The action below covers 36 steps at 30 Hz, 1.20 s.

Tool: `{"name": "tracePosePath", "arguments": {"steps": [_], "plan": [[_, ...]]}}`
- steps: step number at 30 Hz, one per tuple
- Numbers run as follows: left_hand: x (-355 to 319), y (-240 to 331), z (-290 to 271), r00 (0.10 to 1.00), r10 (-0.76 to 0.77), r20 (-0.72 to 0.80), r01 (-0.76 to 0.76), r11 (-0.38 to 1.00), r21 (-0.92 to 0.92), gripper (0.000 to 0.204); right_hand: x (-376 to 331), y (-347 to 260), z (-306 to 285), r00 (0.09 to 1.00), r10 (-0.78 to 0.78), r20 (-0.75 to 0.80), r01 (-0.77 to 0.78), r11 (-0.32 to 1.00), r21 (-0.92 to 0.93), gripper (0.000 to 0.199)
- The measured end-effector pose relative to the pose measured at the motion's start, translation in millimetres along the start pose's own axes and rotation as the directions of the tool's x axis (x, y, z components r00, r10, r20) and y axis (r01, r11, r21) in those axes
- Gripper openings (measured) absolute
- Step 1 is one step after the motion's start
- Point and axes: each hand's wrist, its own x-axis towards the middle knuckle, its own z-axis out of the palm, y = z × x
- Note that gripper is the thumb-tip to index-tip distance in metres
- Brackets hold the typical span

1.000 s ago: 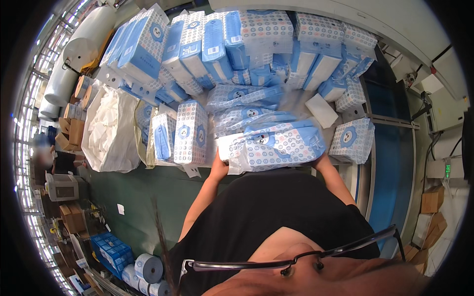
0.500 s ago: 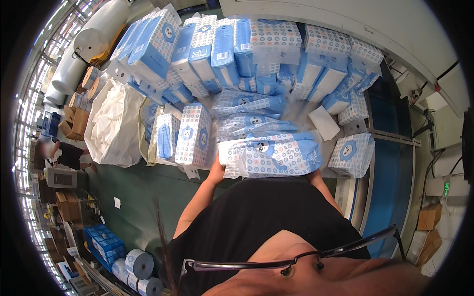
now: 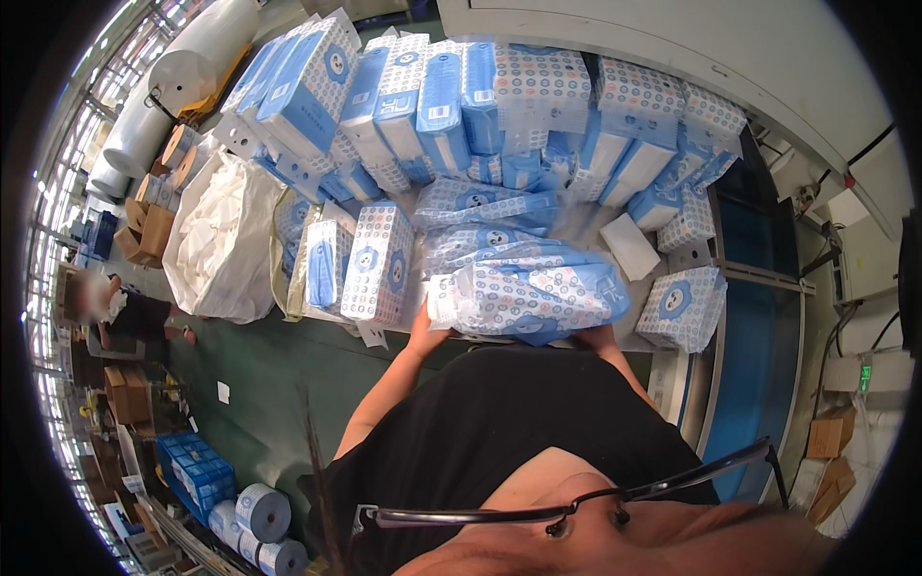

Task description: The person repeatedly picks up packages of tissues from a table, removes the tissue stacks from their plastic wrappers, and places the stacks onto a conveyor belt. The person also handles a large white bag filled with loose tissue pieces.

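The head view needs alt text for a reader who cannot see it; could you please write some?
A person's left-hand grip and right-hand grip touch opposite ends of a blue-and-white patterned plastic pack. Similar packs lie behind it, with upright packs lined up beyond and an open white sack at left.

The wearer's two hands (image 3: 429, 331); one held pack (image 3: 530, 298); one loose white block (image 3: 629, 247); one co-worker (image 3: 136, 312).

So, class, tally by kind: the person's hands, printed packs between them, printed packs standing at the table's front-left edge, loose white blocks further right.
Hands: 2 (left hand, right hand)
Pack between them: 1
Front-left standing packs: 2 (outer pack, inner pack)
Loose white block: 1
Total: 6
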Motion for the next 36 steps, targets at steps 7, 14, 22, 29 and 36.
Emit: {"name": "tracePosePath", "arguments": {"steps": [7, 14, 22, 29, 36], "plan": [[6, -57, 28, 0.973, -0.231, 0.029, 0.185, 0.691, -0.699, 0.071, 38, -23, 2, 0.863, -0.121, 0.490, 0.466, 0.567, -0.679, 0.054], [68, 79, -17, 0.997, -0.061, 0.036, 0.055, 0.987, 0.151, 0.063, 68, -131, -4, 0.976, 0.084, 0.202, -0.012, 0.943, -0.334, 0.095], [60, 105, -39, 0.787, -0.545, 0.291, 0.548, 0.833, 0.077, 0.067, 66, -146, -4, 0.891, 0.142, 0.431, 0.053, 0.911, -0.409, 0.099], [75, 106, -49, 0.907, -0.385, 0.174, 0.372, 0.923, 0.101, 0.060, 81, -189, 7, 0.982, -0.062, 0.177, 0.151, 0.821, -0.551, 0.136], [74, 147, -61, 0.900, -0.375, 0.221, 0.377, 0.925, 0.034, 0.051, 83, -227, 3, 0.935, -0.167, 0.313, 0.312, 0.807, -0.501, 0.137]]}}
